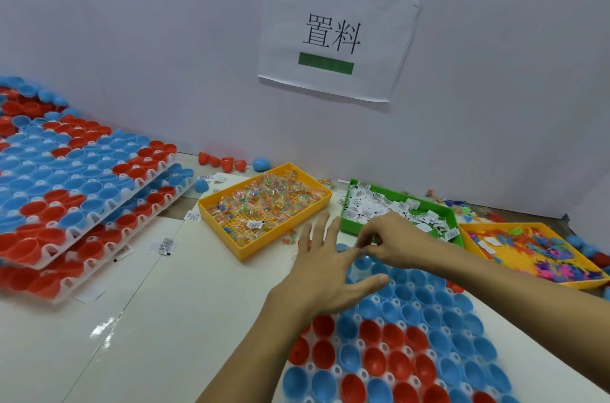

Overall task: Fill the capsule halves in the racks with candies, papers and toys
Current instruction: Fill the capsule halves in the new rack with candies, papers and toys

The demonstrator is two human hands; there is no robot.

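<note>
**Hands meeting over the near rack, lower right of frame**

Nearest the lens, the rack [396, 366] of blue and red capsule halves [376, 363] is filling the lower right of the frame, lying flat on the white table [99, 336]. I am seeing both forearms reaching up from the bottom edge over it. My left hand [325, 265] is hovering above the rack's far end with fingers spread and straight, gripping nothing. My right hand [392, 242] is sitting just beyond it, fingertips pinching together at the left hand's forefinger; what they are pinching is too small to tell. Past the hands, mid-frame, three trays are lying in a row: a yellow tray [244, 252] of wrapped candies [264, 201], a green tray [350, 224] of white papers [379, 204], and an orange tray [528, 274] of coloured toys [544, 254] at right. Stacked racks [82, 191] are occupying the left edge. A paper sign [333, 33] is hanging on the wall, upper centre.
</note>
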